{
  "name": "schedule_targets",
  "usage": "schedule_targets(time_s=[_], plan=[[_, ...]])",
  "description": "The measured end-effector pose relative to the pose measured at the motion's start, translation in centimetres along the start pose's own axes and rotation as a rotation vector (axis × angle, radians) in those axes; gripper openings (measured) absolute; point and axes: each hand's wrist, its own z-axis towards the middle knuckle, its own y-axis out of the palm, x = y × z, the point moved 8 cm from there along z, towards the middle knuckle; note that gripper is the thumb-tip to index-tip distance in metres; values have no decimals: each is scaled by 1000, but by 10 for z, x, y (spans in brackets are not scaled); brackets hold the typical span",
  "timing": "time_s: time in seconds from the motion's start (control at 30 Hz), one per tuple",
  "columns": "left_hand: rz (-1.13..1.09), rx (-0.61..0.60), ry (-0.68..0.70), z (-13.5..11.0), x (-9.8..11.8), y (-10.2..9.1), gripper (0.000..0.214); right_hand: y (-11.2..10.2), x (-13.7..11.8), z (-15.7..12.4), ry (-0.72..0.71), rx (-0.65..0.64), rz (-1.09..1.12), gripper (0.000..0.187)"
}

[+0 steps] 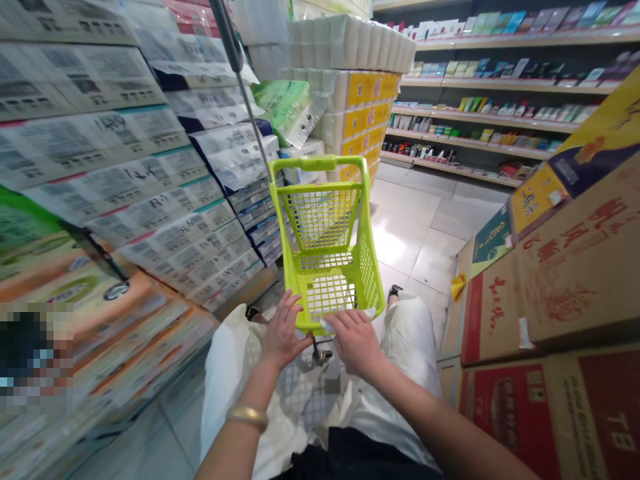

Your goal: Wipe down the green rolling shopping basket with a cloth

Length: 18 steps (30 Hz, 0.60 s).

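Note:
A lime-green rolling shopping basket with lattice walls stands between my knees, its inside facing me. My left hand grips its near left corner, fingers over the rim and thumb apart along the near edge. On the near rim, my right hand presses a white cloth or tissue; most of that piece is hidden under the fingers. A small wheel or caster shows below the basket's near edge. From the basket's far left corner, a long thin pull rod with a dark grip rises.
Stacked paper packs rise close on the left, with orange packs lower down. Cardboard cartons stand on the right. Beyond the basket are wrapped paper rolls, a tiled floor and stocked shelves.

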Motion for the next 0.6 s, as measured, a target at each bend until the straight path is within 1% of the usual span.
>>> schedule_targets(time_s=[0.07, 0.13, 0.23, 0.3, 0.4, 0.47, 0.53, 0.6], plan=[[1, 19, -1, 0, 1, 0, 42, -6, 11, -7, 30, 27, -2, 32], [-9, 36, 4, -2, 2, 0, 41, -6, 14, -9, 86, 61, -3, 32], [-29, 45, -7, -5, 1, 0, 44, 1, 4, -7, 197, 120, -12, 27], [-39, 45, -18, -8, -1, -1, 44, 9, -12, -2, 228, 139, -12, 25], [-53, 46, -9, -13, -3, -5, 42, 23, -41, 8, 190, 134, -11, 26], [-67, 48, 7, -15, -6, -9, 41, 28, -57, 13, 152, 120, -21, 27], [-78, 49, 29, -18, -9, -12, 42, 28, -65, 15, 106, 90, -28, 29], [-83, 50, 50, -19, -12, -15, 43, 24, -62, 11, 73, 57, -32, 32]])
